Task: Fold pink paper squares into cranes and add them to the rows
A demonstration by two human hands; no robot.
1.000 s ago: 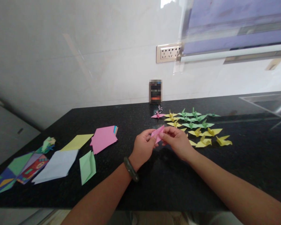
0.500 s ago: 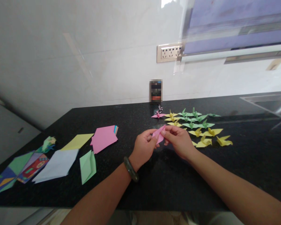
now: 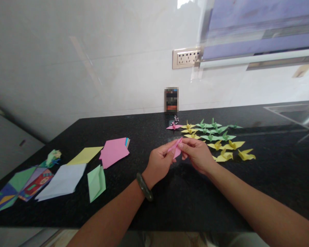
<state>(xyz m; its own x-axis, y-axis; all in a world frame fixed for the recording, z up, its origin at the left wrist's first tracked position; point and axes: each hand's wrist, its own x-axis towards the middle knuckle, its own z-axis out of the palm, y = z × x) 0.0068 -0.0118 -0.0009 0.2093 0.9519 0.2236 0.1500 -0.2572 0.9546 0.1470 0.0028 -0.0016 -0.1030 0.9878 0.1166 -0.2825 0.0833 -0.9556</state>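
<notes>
A small folded pink paper piece is pinched between both hands above the black counter. My left hand, with a dark bangle on the wrist, grips its left end with closed fingers. My right hand pinches its right end. Just behind my right hand lie several folded paper cranes, yellow ones nearer and green ones further back. One pink crane sits at the left of that group.
Left of my hands lie a stack of pink sheets, a yellow sheet, a folded green sheet, a pale blue sheet and patterned papers. A small dark box leans against the wall. A sink edge is far right.
The pink piece has turned narrower and more edge-on between my fingers. My left fingers have shifted up along it. Both hands stay in the same spot.
</notes>
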